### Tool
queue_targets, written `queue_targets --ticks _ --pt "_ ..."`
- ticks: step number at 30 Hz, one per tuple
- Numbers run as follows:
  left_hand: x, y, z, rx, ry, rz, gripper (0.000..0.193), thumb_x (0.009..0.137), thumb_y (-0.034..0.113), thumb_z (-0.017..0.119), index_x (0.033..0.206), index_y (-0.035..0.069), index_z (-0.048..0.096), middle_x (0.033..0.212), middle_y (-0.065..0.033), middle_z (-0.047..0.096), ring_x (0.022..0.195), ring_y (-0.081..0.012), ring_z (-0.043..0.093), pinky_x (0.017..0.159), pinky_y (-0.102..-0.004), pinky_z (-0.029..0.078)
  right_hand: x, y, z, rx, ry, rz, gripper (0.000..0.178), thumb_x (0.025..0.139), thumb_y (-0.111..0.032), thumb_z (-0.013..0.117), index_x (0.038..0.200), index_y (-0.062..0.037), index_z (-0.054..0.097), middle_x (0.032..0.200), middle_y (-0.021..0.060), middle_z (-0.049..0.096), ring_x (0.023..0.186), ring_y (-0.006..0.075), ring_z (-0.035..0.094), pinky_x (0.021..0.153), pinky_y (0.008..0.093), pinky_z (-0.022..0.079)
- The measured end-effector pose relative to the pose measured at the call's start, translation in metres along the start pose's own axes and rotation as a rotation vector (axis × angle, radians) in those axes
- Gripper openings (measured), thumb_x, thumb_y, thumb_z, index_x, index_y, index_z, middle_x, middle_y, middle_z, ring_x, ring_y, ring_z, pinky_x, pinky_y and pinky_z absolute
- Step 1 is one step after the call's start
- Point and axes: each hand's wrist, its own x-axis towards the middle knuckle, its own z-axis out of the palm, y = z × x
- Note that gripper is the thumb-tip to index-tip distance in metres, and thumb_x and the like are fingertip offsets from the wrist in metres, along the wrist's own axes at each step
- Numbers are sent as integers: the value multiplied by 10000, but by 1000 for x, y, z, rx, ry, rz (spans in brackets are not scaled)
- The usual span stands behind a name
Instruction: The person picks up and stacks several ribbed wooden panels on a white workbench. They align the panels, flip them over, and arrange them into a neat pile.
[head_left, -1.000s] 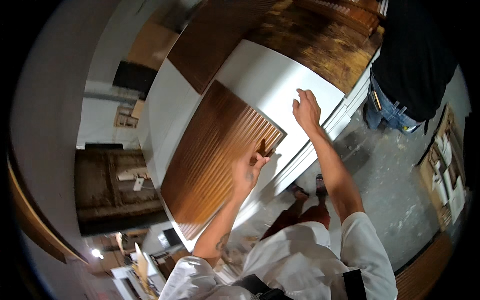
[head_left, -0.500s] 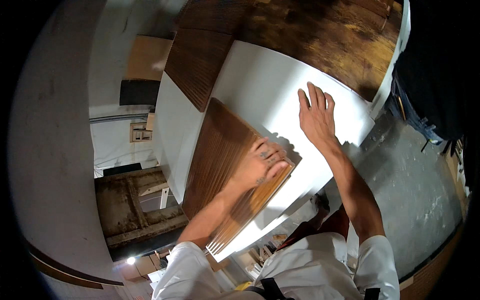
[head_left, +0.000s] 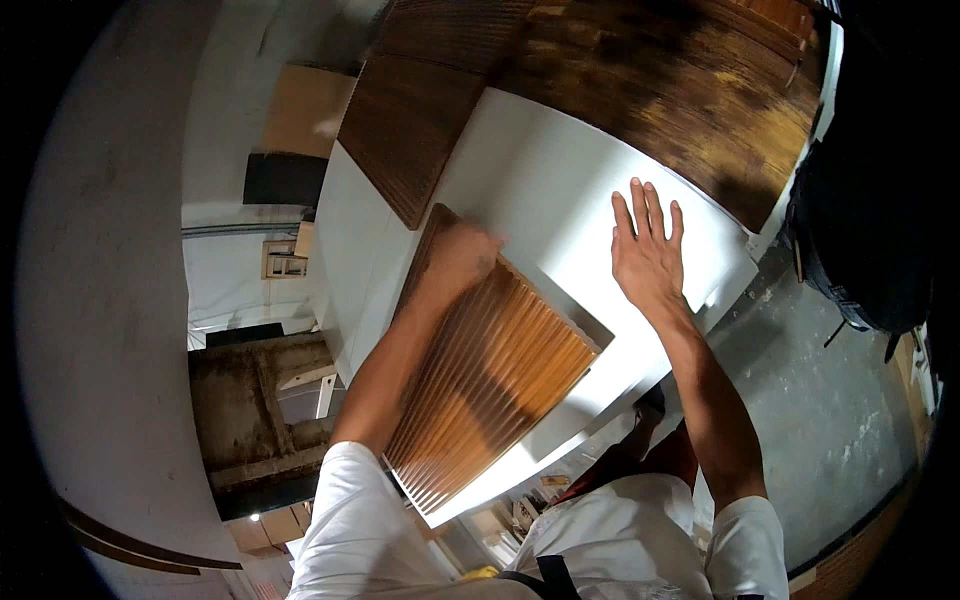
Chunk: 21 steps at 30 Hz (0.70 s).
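A brown ribbed wooden panel (head_left: 500,350) lies on a white tabletop (head_left: 590,255), its grooves running lengthwise. My left hand (head_left: 462,258) is on the panel's far part, near its far edge. Its fingers are curled in and partly hidden, so whatever they may hold does not show. To the right of the panel, my right hand (head_left: 648,262) is over the white surface, palm down with fingers spread. Nothing is in it, and it is apart from the panel.
Another dark ribbed panel (head_left: 410,130) lies farther left on the table. A brown stained board (head_left: 680,100) covers the far side. Dark cloth (head_left: 860,230) hangs at the right, above the grey floor (head_left: 820,400). A weathered wooden frame (head_left: 265,400) stands at lower left.
My left hand has moved from the panel's right corner away to its far left part. More of the ribbed face now shows, brightly lit. My right hand has shifted slightly, its fingers still spread.
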Motion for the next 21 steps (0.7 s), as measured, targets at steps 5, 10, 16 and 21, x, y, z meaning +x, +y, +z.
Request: queue_targets --ticks 5,10,16,21 --pt "-44 74 5 54 102 165 469 1044 347 423 975 -21 705 1005 -227 682 1007 -397 645 904 -465 523 1 3 -1 15 26 0 530 1018 -273 413 1512 -89 354 1612 155 244 1510 269 174 1211 541 84" --pt "-62 108 -1 166 -3 195 425 1045 325 431 1009 15 721 973 -202 698 996 -364 662 873 -455 542 -1 2 1 -12 19 -1 513 1035 -280 372 1520 -112 350 1608 150 244 1510 274 161 1213 540 83" --pt "-66 132 -8 232 -71 260 393 1022 348 474 1004 70 751 902 -182 711 1002 -339 674 807 -419 552 -2 1 -2 -13 38 -1 511 1027 -273 387 1508 -102 366 1603 150 254 1504 274 178 1210 538 89" --pt "-64 155 -6 285 -59 144 476 1018 395 465 941 30 762 928 -161 733 991 -387 670 834 -429 541 -3 -3 -4 -33 44 -2 513 1024 -273 389 1507 -103 367 1605 150 252 1503 276 178 1211 533 88"
